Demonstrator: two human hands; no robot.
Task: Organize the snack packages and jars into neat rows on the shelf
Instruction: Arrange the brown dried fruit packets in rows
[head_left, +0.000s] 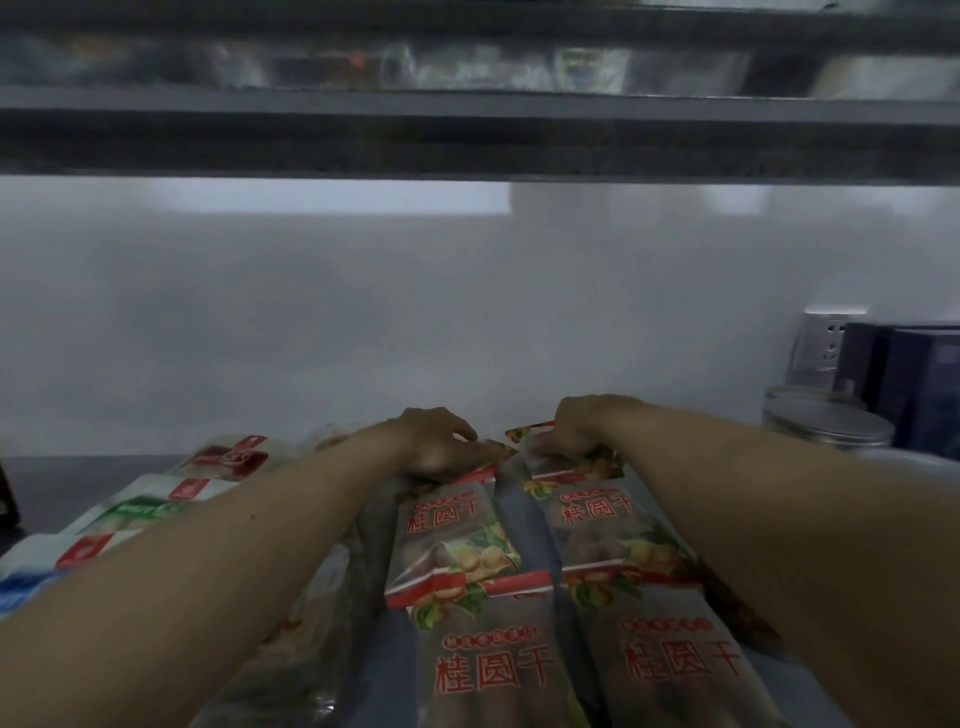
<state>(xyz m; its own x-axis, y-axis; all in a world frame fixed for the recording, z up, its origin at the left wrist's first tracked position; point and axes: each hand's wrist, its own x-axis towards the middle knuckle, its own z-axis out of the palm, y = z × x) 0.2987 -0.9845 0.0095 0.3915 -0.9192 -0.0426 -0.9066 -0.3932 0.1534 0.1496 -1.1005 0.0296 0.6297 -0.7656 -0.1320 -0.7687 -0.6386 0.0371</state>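
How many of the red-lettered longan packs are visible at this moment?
6, in two columns: near-left pack, near-right pack, middle-left pack, middle-right pack, far-left pack under the left hand, far-right pack under the right hand. Far ones mostly covered; more may be hidden.

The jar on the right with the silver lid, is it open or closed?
Closed: the jar has its silver lid seated flat across the top, with no gap visible around the rim.

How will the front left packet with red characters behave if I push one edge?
Probably floppy: the front packet has thin-looking clear film that may buckle. Likely light, with loose brown pieces inside. Its glossy surface may slide against the neighbouring packet.
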